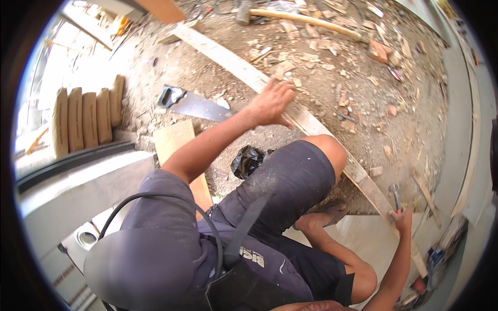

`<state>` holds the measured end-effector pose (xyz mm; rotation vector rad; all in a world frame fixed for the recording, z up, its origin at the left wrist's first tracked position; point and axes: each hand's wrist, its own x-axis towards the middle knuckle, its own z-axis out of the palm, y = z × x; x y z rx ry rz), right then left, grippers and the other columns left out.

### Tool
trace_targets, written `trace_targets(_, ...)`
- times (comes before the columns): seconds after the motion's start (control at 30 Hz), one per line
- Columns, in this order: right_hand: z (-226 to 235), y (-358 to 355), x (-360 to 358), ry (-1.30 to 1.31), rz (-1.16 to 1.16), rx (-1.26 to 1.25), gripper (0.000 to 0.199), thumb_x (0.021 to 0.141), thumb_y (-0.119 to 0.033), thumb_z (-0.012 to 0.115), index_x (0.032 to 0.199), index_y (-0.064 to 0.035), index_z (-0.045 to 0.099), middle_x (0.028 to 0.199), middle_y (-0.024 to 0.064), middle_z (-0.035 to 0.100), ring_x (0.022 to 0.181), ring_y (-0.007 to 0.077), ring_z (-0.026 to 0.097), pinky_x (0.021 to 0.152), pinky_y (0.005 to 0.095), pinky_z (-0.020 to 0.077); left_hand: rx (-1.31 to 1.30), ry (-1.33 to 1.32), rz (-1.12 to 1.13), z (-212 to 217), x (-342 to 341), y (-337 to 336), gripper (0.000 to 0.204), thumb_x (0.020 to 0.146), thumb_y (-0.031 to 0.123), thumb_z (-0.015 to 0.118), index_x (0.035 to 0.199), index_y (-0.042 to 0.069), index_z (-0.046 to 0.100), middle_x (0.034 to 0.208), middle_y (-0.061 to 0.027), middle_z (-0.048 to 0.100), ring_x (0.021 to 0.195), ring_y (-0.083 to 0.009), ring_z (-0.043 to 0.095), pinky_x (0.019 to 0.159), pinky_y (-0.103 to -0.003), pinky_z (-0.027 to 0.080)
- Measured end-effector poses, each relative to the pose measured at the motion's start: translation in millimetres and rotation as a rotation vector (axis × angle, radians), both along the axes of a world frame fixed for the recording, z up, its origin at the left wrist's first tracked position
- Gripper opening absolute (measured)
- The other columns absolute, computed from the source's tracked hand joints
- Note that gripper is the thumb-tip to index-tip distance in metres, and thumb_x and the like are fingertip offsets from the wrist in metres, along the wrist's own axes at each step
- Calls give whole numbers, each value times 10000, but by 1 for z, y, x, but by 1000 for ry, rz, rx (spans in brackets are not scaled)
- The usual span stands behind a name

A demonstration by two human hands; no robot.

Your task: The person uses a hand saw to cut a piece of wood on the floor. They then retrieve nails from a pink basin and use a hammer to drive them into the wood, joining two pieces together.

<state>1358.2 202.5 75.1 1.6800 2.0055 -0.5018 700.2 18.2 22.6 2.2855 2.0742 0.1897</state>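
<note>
A long, narrow wooden plank (316,127) runs diagonally from the upper left to the lower right, passing beside my bent knee. My left hand (274,102) rests across it near the middle, fingers apart and slightly bent, thumb toward the near edge. Toward the plank's lower right end, my right hand (402,220) is closed around the handle of a hammer (396,192), whose metal head points away from me. Whether this hand also touches the plank, I cannot tell. A handsaw (199,106) with a black handle lies on the ground left of my left hand.
A sledgehammer (306,19) lies among rubble at the far side. Several brown paper sacks (89,119) stand at the left. A wide board (174,140) and a black plastic bag (246,161) are near my leg. Wood scraps (428,199) lie at right, beside a grey wall (459,129).
</note>
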Motion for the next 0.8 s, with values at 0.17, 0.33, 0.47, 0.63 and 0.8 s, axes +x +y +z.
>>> trace_targets(0.17,16,-21,-5,86,-78,55,378,682,-248,839,763,15,578,633,81,547,608,209,480,597,386,431,-168,-929,649,4,70,-81,375,1033,335,418,1111,-19,513,1061,-257,561,1030,-426,546,972,-490,426)
trace_targets(0.33,14,-6,-5,59,-86,-75,308,717,-178,806,773,8,566,658,32,480,630,165,409,585,357,399,-189,-908,904,-86,84,-142,393,1016,318,483,986,-31,660,1016,-287,648,977,-457,611,858,-512,472)
trace_targets(0.47,18,1,-16,18,15,-109,290,737,-169,779,805,21,572,697,59,507,660,187,427,615,364,410,-79,-1049,687,-92,65,-133,346,961,323,600,1060,7,699,1032,-222,677,991,-414,628,890,-467,493)
trace_targets(0.63,20,-3,-17,-74,48,-108,274,791,-192,713,870,34,580,752,112,564,711,230,473,689,392,436,58,-748,888,-69,75,-196,253,913,274,651,1032,59,715,1024,-128,697,990,-346,642,871,-420,522)
trace_targets(0.8,21,-2,-6,-156,29,-90,246,813,-183,681,890,26,576,763,112,575,719,234,494,720,393,447,-304,-585,939,-97,130,-245,212,872,199,670,1043,78,699,1007,-82,683,981,-291,635,829,-403,540)
